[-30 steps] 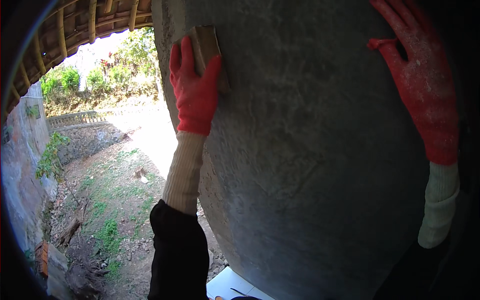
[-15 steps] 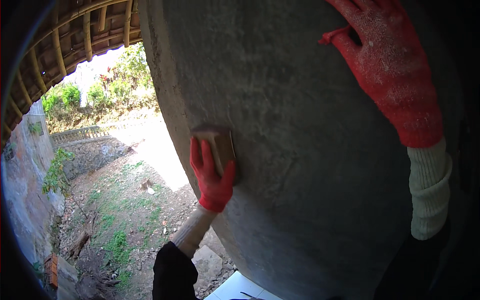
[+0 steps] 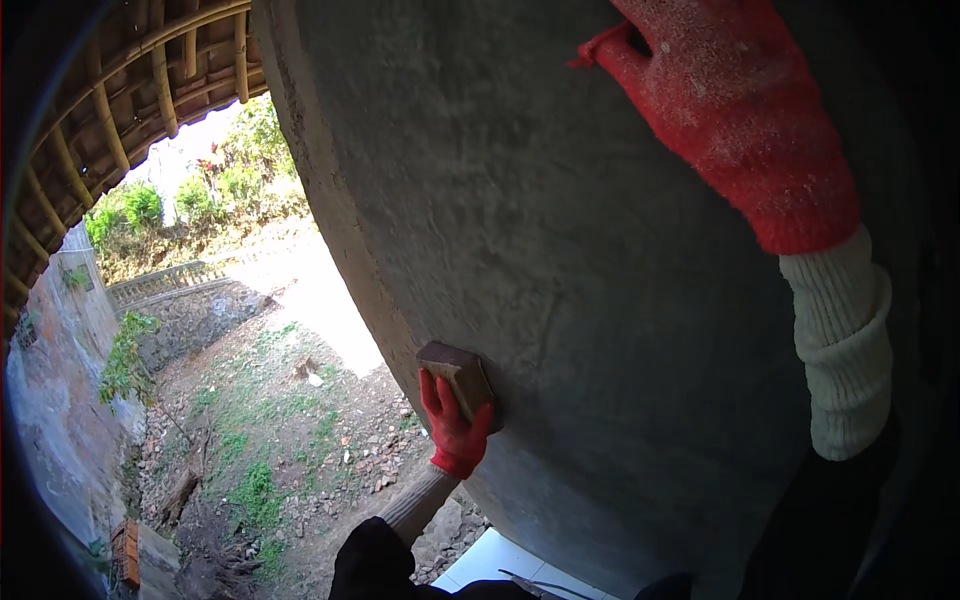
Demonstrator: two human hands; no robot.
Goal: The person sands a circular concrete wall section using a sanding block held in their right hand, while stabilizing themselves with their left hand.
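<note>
Left hand (image 3: 455, 425), red glove, is clamped around a brown block (image 3: 458, 378), pressing it against the low left edge of the big grey pot (image 3: 560, 260). Right hand (image 3: 735, 110) lies flat and open up top, holding nothing. That close to the edge, the block could slip off onto the rubble (image 3: 330, 440).

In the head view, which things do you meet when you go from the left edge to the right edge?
Stone wall → leafy plant → grassy, stony ground → left hand in a red glove, holding a brown block → grey curved concrete surface → right hand in a red glove, resting on that surface.
</note>
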